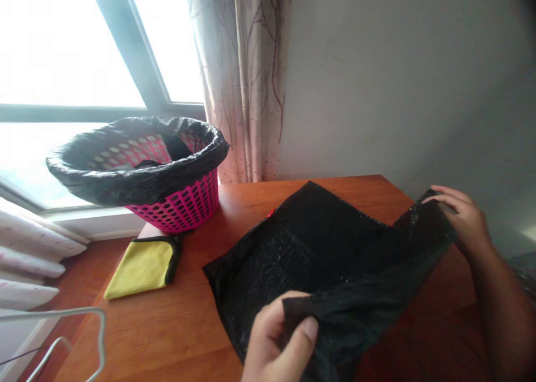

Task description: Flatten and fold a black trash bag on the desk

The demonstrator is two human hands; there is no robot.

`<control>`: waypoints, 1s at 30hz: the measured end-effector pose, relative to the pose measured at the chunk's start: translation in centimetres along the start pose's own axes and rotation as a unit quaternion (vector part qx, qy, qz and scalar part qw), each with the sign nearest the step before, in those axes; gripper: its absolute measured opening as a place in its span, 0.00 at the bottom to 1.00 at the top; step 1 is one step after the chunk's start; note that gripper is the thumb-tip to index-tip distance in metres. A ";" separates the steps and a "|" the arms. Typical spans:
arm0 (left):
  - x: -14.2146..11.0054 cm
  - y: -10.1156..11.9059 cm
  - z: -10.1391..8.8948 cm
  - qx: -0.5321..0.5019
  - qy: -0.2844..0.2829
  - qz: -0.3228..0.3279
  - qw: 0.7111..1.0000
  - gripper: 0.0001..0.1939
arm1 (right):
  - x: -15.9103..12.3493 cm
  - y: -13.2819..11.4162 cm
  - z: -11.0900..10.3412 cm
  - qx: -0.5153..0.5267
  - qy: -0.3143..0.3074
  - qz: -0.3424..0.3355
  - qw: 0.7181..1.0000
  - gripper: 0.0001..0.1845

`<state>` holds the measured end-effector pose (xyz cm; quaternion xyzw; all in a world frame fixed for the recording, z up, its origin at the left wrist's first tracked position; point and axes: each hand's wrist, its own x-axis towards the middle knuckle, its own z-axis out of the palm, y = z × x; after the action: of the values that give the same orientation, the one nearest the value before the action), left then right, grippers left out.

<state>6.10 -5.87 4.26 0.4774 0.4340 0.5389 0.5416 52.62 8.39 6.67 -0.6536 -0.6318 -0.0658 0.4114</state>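
Note:
A black plastic bag [318, 248] lies spread on the wooden table [176, 326]. My left hand [276, 343] pinches its near edge between thumb and fingers at the bottom of the view. My right hand [463, 217] grips the bag's far right corner, lifted slightly off the table. Between the two hands the bag's edge is raised and folded over the flat part.
A pink perforated basket [184, 203] lined with a black bag [125, 181] stands at the table's back left by the window. A yellow cloth [142, 267] lies in front of it. A white wire hanger [79, 343] juts in at the lower left. A curtain [247, 80] hangs behind.

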 end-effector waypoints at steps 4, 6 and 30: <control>2.9 0.8 -4.2 -0.019 0.040 -0.085 0.995 0.18 | 5.3 -3.2 5.7 -0.012 -0.091 -0.076 0.993 0.18; 3.8 0.8 -6.5 0.031 0.080 -0.066 0.994 0.19 | 7.1 -4.8 9.4 -0.008 -0.128 -0.087 0.988 0.13; 4.4 -1.1 -14.2 0.609 0.159 -0.054 0.775 0.33 | 3.7 -8.1 19.3 -0.080 -0.249 -0.072 0.963 0.20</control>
<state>-7.55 -0.76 1.00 0.5904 0.7768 0.2000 0.0893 37.87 22.14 0.02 -0.6332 -0.7520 0.0192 0.1821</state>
